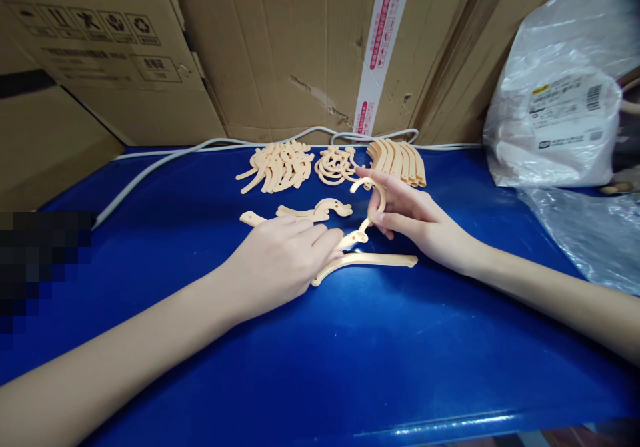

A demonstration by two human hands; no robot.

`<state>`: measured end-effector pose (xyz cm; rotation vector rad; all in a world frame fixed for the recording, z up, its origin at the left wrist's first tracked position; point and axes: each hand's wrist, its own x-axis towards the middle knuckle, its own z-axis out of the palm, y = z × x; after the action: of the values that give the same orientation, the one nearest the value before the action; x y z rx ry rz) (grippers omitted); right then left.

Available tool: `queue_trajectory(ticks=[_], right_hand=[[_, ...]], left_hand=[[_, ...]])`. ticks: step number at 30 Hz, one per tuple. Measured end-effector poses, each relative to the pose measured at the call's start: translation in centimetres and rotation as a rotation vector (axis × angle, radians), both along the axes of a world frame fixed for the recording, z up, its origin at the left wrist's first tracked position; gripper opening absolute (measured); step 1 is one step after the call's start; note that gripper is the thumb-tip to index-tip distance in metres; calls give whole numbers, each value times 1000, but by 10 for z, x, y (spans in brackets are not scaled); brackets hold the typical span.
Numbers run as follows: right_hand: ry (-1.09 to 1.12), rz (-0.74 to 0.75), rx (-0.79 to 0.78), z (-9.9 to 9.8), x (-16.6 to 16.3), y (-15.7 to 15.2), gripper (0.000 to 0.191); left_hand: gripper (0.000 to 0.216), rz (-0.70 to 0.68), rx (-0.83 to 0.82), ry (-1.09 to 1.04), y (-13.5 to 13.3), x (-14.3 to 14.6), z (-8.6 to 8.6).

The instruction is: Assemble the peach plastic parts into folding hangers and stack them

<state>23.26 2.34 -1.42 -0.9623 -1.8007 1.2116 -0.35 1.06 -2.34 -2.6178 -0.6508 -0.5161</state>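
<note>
Between thumb and fingers, my right hand (407, 213) pinches a beige curved hook (383, 197) that looks like a clothes hanger's hook. Its lower end meets the holed tip of a beige plastic strip (354, 239). My left hand (285, 257) is closed over that strip and hides most of it. Another beige end (251, 218) sticks out beyond the left knuckles; whether it belongs to the same strip I cannot tell. Just in front of the fingers lies a long curved beige arm (370, 259). Behind my left hand rests a wavy beige piece (327, 209).
Toward the back are a pile of wavy beige pieces (280, 167), a heap of hooks (334, 165) and a row of curved arms (397, 161). A white cable (165, 155) runs along the cardboard (290, 53). Plastic bags (555, 120) sit at right on the blue table (360, 367).
</note>
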Motion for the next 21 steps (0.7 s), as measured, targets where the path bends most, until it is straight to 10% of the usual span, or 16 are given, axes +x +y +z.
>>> queue_trajectory(ticks=[21], right_hand=[[17,43,31,-6,2,0,53]], left_hand=[[35,-6,2,-2,-1,-1,4]])
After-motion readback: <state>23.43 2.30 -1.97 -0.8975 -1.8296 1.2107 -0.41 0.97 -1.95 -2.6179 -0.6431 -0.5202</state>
